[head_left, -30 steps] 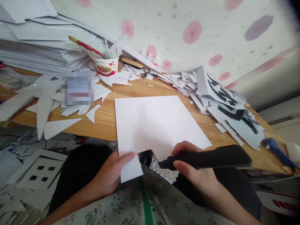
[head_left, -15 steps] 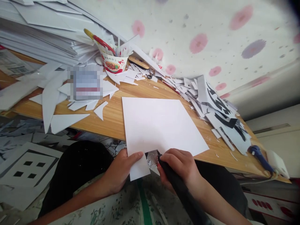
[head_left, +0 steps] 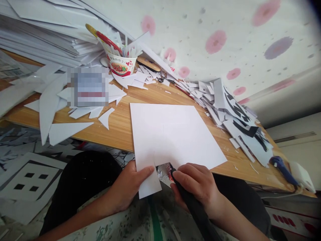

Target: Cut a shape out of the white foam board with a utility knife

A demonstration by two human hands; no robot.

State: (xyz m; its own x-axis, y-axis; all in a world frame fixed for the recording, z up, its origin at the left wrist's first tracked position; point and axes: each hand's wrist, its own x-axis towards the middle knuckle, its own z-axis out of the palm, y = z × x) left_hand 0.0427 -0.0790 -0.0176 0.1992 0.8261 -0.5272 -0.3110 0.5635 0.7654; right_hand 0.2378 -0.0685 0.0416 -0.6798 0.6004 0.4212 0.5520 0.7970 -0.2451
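Observation:
A white foam board lies on the wooden table and juts over its front edge. A notch is cut out of its near side, leaving a strip toward my left hand. My left hand is closed on this strip, thumb on top and fingers beneath. My right hand is wrapped round a long black handheld cutting tool, held slanting. The tool's tip touches the right part of the notch; its exact end is too small to make out. Faint lines mark the board's surface.
A paper noodle cup holding white strips and tools stands at the back. White offcuts lie left, and scraps with black-printed pieces lie right. A blue-handled tool rests at the right end. Stacked boards fill the back left.
The view has shifted slightly. Both hands keep their hold, and the tool's tip stays near the notch's right corner. Thin lines on the board show more plainly now.

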